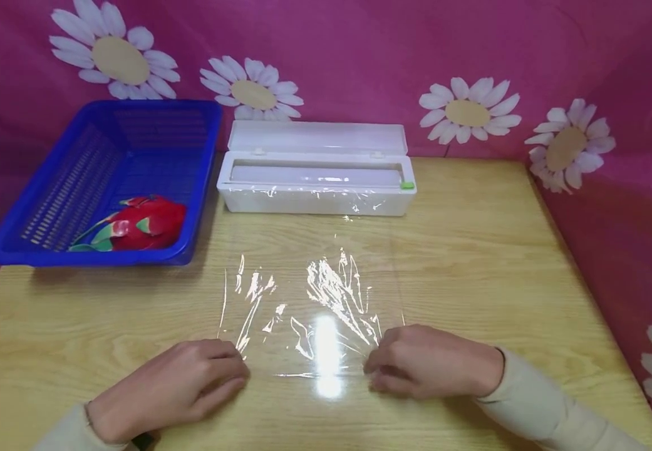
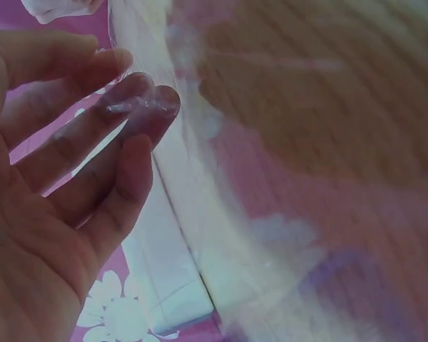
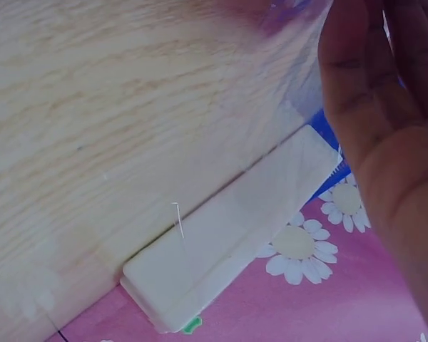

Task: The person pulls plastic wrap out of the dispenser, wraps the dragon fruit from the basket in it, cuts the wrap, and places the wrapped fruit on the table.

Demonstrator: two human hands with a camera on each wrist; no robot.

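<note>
Clear plastic wrap (image 1: 334, 291) is seen spread mid-frame in the head view, its near corners pinched in narrowed fingers by the left hand (image 1: 173, 385), lower left, and the right hand (image 1: 433, 363), lower right. The wrap's far end is held at an open white box (image 1: 314, 200), upper centre. A red dragon fruit (image 1: 159, 222) is contained in a blue basket (image 1: 106, 257), upper left.

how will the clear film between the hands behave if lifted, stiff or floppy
The clear film will probably be floppy, since creases run through it toward the right hand. It's likely very light, looking thin enough for the wood grain of the table to show through.
</note>
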